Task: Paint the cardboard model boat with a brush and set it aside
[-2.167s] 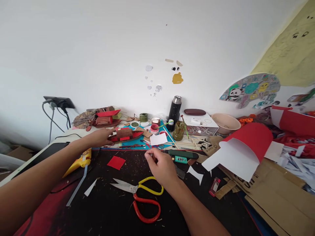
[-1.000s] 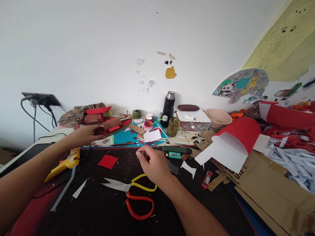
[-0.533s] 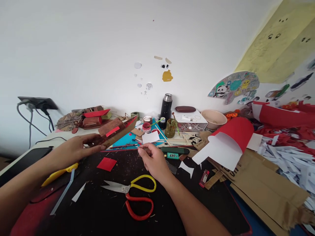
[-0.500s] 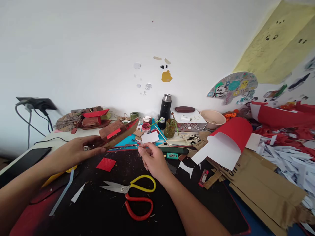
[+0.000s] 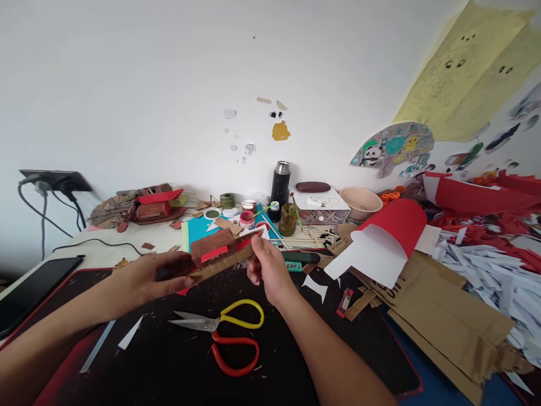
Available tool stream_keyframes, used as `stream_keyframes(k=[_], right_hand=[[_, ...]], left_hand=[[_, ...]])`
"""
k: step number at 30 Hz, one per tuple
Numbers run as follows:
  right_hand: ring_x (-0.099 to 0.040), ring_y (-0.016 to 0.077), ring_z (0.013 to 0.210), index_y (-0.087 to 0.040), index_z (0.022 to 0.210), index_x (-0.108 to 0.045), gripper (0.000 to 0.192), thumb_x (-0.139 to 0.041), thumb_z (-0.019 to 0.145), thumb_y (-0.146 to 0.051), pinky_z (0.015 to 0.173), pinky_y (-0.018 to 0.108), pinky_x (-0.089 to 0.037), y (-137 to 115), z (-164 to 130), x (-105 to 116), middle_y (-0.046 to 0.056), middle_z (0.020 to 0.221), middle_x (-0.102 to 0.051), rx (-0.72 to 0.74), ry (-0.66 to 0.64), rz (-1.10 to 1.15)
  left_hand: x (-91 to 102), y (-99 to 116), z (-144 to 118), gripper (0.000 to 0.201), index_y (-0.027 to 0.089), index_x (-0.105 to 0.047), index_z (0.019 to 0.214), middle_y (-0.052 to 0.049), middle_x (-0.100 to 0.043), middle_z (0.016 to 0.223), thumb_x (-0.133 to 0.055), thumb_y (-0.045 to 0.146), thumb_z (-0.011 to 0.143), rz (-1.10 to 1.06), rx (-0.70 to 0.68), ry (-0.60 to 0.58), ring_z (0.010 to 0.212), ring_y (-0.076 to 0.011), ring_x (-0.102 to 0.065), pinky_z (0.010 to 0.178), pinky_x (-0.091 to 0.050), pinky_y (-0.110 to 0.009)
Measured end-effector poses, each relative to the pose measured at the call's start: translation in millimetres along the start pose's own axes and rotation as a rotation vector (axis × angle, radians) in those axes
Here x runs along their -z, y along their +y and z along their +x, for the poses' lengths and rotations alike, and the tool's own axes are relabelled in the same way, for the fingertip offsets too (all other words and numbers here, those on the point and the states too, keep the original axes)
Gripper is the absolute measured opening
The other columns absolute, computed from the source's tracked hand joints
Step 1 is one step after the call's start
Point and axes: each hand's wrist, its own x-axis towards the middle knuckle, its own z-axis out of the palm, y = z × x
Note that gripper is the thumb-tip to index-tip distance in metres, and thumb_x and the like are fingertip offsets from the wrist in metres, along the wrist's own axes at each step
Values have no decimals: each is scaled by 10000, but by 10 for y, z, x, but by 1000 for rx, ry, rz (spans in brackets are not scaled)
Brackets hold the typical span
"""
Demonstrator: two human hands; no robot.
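A: Step in hand?
B: Likely fitting work on the cardboard boat model [image 5: 217, 256]; left hand [image 5: 147, 279] grips its stern end, right hand [image 5: 266, 268] pinches the bow tip; it is held above the desk [image 5: 177, 361], over the scissors [image 5: 224, 332].
A: Next move calls for?
B: A steady grip — the bow looks thin.
A: Its look?
B: Brown hull, long and narrow; brown cabin block on top, red strips — tilted, bow higher.
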Motion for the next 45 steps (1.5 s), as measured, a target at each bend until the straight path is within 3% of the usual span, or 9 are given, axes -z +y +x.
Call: stream_keyframes(k=[4, 8, 14, 20, 28, 32, 36, 41, 45], right_hand=[[-408, 68, 375, -250, 850, -554, 759, -899, 695, -907, 371, 189, -252, -10, 10, 10, -120, 520, -513, -26, 51, 36], [-410, 67, 391, -257, 778, -497, 738, -903, 738, -872, 380, 195, -242, -27, 10, 22, -113, 543, -485, -17, 83, 81], [-412, 68, 403, -256, 735, -469, 760, -912, 736, -873, 392, 200, -253, -38, 3, 22, -109, 546, -468, -17, 99, 94], [-421, 67, 383, -257, 766, -471, 786, -923, 686, -895, 380, 189, -225, -21, -2, 8, -120, 527, -485, -26, 74, 53], [-415, 82, 380, -256, 845, -541, 698, -821, 821, -895, 400, 222, -236, 28, -40, -10, -113, 551, -509, -27, -38, -71], [-450, 128, 459, -227, 1071, -745, 609, -771, 925, -818, 491, 263, -319, 108, -87, -10, -108, 577, -500, 95, -133, -394], [-578, 161, 604, -234, 1096, -856, 426, -802, 1018, -649, 634, 292, -373, 173, -179, -50, -64, 624, -595, 192, -283, -888], [-800, 269, 833, -236, 1220, -865, 498, -801, 1022, -689, 724, 327, -426, 117, -377, -158, 59, 883, -863, 157, -517, -1433], [-858, 368, 1007, -209, 1393, -775, 641, -776, 1020, -730, 801, 370, -496, 77, -578, -223, 146, 1090, -909, 97, -605, -1729]], left_hand=[[62, -68, 67, 846, 268, -790, 1413, -122, -783, 1532, -826, 813, 768, -157, 16, -98, 1398, -416, -741, 1173, -598, -495], [113, -96, 96, 879, 306, -714, 1520, -102, -775, 1548, -872, 773, 792, -295, 47, -112, 1430, -375, -726, 1166, -604, -458], [82, -11, 74, 776, 278, -842, 1253, -106, -870, 1256, -832, 876, 759, -348, 74, 44, 1264, -375, -777, 1085, -624, -433], [5, -70, 103, 811, 295, -741, 1348, -41, -838, 1046, -895, 822, 751, -594, 102, 105, 964, -269, -800, 824, -641, -327], [148, 136, -104, 827, 260, -615, 994, 64, -693, 763, -1045, 793, 529, -751, 242, 132, 628, -135, -635, 521, -466, -204], [380, 82, -225, 900, 259, -623, 903, 36, -702, 770, -1062, 821, 355, -735, 274, 299, 672, -159, -639, 518, -505, -221], [568, -32, -316, 938, 265, -658, 870, 34, -708, 776, -1089, 774, 211, -785, 339, 384, 701, -169, -641, 496, -515, -214], [668, -194, -369, 909, 254, -663, 838, 28, -696, 739, -1027, 875, 283, -740, 308, 339, 700, -165, -617, 494, -494, -201], [710, -324, -393, 885, 258, -679, 892, 8, -709, 772, -913, 974, 428, -621, 258, 281, 676, -182, -623, 502, -514, -237]])
